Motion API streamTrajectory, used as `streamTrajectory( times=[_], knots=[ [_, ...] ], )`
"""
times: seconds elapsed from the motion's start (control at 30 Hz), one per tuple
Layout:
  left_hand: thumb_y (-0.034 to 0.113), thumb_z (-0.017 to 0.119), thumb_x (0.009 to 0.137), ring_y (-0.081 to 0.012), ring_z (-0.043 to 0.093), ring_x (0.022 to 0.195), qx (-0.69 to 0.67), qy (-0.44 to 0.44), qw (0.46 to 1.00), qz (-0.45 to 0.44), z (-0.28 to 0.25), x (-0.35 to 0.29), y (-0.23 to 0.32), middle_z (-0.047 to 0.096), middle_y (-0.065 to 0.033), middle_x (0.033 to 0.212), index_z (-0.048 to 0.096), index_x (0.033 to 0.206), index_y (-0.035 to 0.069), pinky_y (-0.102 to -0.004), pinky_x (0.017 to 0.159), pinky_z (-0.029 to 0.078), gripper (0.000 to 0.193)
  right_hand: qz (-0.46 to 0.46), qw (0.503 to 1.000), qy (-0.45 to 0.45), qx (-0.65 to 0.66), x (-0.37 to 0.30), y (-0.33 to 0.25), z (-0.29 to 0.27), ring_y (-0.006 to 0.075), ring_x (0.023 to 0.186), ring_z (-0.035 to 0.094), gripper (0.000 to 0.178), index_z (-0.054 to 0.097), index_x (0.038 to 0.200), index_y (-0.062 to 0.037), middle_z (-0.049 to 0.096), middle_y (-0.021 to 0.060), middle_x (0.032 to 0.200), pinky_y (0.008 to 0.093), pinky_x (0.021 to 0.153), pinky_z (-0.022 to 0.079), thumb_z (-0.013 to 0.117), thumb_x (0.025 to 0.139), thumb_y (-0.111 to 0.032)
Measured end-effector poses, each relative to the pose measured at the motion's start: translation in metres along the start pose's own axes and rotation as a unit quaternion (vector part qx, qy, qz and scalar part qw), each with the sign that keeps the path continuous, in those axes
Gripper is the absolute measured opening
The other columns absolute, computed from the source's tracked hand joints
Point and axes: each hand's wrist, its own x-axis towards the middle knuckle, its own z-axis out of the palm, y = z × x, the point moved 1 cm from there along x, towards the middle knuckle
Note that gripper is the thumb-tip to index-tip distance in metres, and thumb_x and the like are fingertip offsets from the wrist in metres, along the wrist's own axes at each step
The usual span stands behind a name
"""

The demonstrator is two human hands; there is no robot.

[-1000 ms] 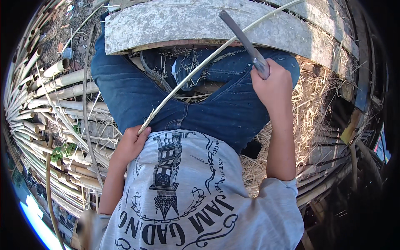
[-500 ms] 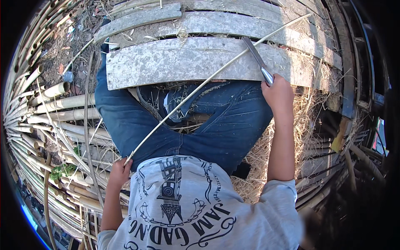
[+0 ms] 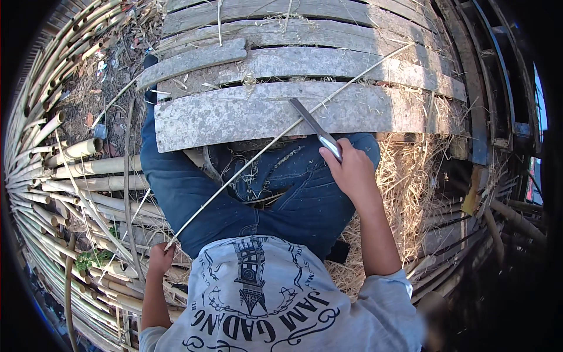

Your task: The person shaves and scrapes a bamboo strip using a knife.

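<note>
A long, thin, pale strip of bamboo (image 3: 252, 159) slants from beside my left hip up across my lap and the planks. My left hand (image 3: 160, 258) is closed around its near end. My right hand (image 3: 350, 166), above my right thigh, grips the shiny metal handle of a knife (image 3: 314, 126). The dark blade lies across the strip over the nearest plank, pointing up and left. Whether its edge bites into the strip I cannot tell. The strip's far end rests on the boards at the upper right.
Weathered planks (image 3: 223, 114) form a low platform before me, strewn with curled shavings. A short loose board (image 3: 193, 63) lies on them at the left. Many bamboo poles (image 3: 105, 167) are stacked on my left. Straw-like shavings (image 3: 404, 193) heap by my right leg.
The knife and my right hand have moved left and down along the strip, toward my lap. My left hand has shifted slightly down and left. The view has tilted a little.
</note>
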Motion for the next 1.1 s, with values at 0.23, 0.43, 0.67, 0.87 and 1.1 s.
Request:
streamTrajectory(
  times=[0.23,0.43,0.67,0.87,1.1],
  knots=[
    [0.018,0.063,0.087,-0.046,0.06,0.069,-0.005,0.016,1.0,0.011,-0.004,0.002,-0.004,0.06,-0.0275,0.07,0.067,0.081,-0.004,-0.0484,0.061,0.045,0.023,-0.009,0.993,-0.061,0.098,-0.019,-0.023,0.043,0.0462,0.074,0.065,0.044,0.057,0.093,0.0007,0.066,0.0262,0.074,0.0539,0.067,0.051,0.055,0.096,-0.043],
    [0.014,0.061,0.084,-0.0465,0.061,0.073,0.045,0.052,0.997,0.041,-0.021,0.009,0.004,0.061,-0.0276,0.072,0.067,0.084,-0.003,-0.0498,0.064,0.047,0.018,-0.025,0.977,-0.077,0.198,-0.011,-0.03,0.061,0.0481,0.074,0.062,0.046,0.058,0.084,0.0022,0.064,0.0263,0.073,0.054,0.067,0.049,0.051,0.099,-0.04],
    [0.013,0.059,0.081,-0.0461,0.061,0.072,0.085,0.131,0.984,0.083,-0.022,0.04,0.027,0.062,-0.0267,0.072,0.065,0.078,0.0,-0.0525,0.066,0.048,0.015,0.041,0.963,-0.04,0.263,0.026,-0.005,0.031,0.0087,0.047,0.055,0.045,0.063,0.107,0.0031,0.06,0.0058,0.064,0.0254,0.04,0.043,0.044,0.103,-0.038],
    [0.014,0.06,0.079,-0.0466,0.061,0.072,0.054,0.13,0.986,0.089,-0.005,0.053,0.04,0.061,-0.0274,0.072,0.065,0.075,-0.001,-0.0524,0.067,0.049,0.017,-0.012,0.977,0.078,0.2,0.038,0.022,0.055,0.0114,0.045,0.056,0.044,0.061,0.099,0.0036,0.059,0.008,0.059,0.0288,0.04,0.044,0.042,0.104,-0.035],
    [0.012,0.058,0.076,-0.0468,0.061,0.071,0.028,0.157,0.983,0.091,0.007,0.06,0.031,0.06,-0.0289,0.071,0.065,0.071,-0.003,-0.0523,0.067,0.049,0.017,0.031,0.966,0.053,0.253,0.024,0.005,0.076,0.0134,0.044,0.054,0.038,0.053,0.101,0.0003,0.054,0.0068,0.06,0.0284,0.037,0.045,0.039,0.105,-0.034]
  ],
)
